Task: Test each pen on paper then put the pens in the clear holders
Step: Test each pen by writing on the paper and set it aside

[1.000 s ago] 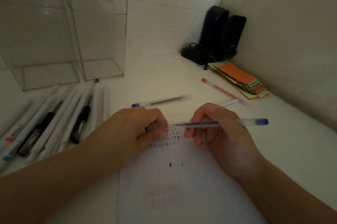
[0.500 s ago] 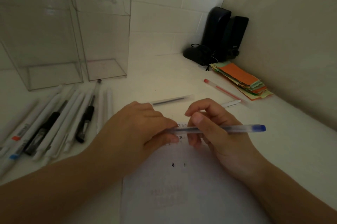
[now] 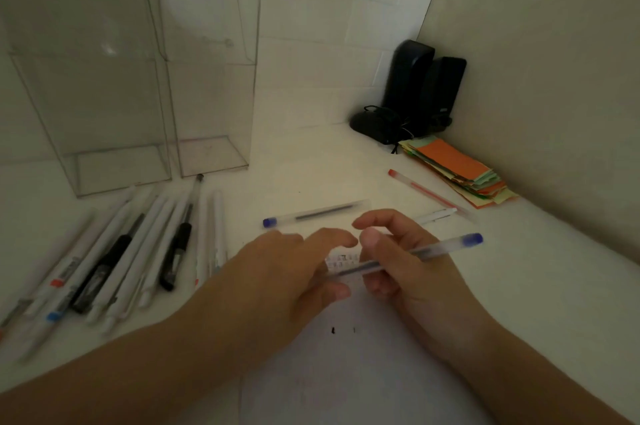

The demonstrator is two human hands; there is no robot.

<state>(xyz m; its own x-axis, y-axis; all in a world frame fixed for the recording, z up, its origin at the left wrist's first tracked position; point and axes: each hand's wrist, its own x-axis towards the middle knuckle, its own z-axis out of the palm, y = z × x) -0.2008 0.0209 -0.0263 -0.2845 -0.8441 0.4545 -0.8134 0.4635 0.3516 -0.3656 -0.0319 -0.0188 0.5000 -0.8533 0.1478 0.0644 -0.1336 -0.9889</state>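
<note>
The right hand [image 3: 408, 272] grasps a clear pen with a blue end [image 3: 433, 249], the fingers curled around the barrel; the blue end points to the right and up. The left hand [image 3: 287, 272] meets the other end of this pen, with thumb and fingers pinching there, but the exact contact is blurred. Both hands are above the sheet of paper [image 3: 363, 372], which has two small dark marks and some rows of small writing between the hands. Behind the hands a second blue-ended pen [image 3: 311, 215] lies on the white table [image 3: 536, 303]. A red pen [image 3: 420, 189] lies near the stack of coloured paper slips [image 3: 453, 168]. At the left a row of white and black pens [image 3: 114, 262] lies in front of two clear holders [image 3: 145, 85], which stand upright side by side
</note>
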